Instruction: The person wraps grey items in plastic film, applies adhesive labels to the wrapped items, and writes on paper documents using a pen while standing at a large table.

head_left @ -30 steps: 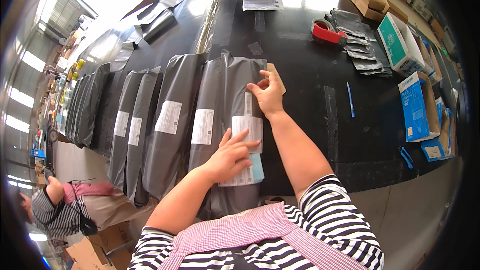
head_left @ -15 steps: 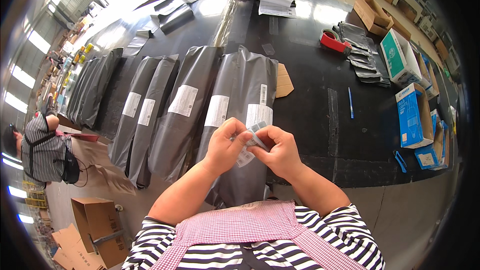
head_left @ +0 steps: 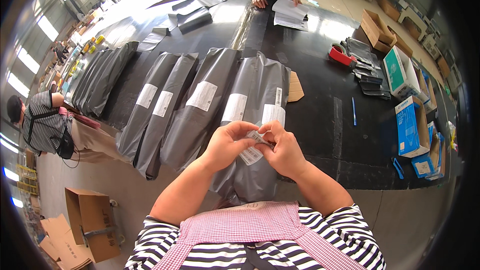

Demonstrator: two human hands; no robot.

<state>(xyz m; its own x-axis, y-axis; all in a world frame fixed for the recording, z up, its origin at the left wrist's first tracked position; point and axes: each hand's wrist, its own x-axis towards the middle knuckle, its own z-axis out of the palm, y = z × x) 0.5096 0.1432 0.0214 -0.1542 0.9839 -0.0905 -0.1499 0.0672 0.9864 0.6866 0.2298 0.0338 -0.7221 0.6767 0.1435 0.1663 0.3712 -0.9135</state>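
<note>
I see a warehouse floor under bright skylights, with a long black table (head_left: 320, 115) running away from me. Just above its near edge, a small white label sheet (head_left: 252, 151) sits between my two hands, over the closest grey poly mailer bag (head_left: 260, 120). My left hand (head_left: 227, 145) pinches the sheet's left side, thumb and fingers pressed together on it. My right hand (head_left: 285, 150) grips the right side, fingertips closed on the paper's upper corner; I cannot tell whether a layer is being peeled.

The bag below carries two white labels and lies flat, its lower end hanging over the table edge. To its left, three more grey labelled bags (head_left: 195, 110) overlap one another like shingles, and farther left lies a darker stack of bags (head_left: 102, 82).

To the right on the table I see a brown cardboard piece (head_left: 295, 87) tucked against the nearest bag, a blue pen (head_left: 354, 111), a red tape dispenser (head_left: 341, 56), and blue-and-white cartons (head_left: 410, 125) near the right edge.

At the far end, another person's hands (head_left: 260, 1) rest beside a stack of white papers (head_left: 290, 12). A person in a striped shirt (head_left: 42, 125) sits off to the left, and an open cardboard box (head_left: 92, 220) stands on the floor.
</note>
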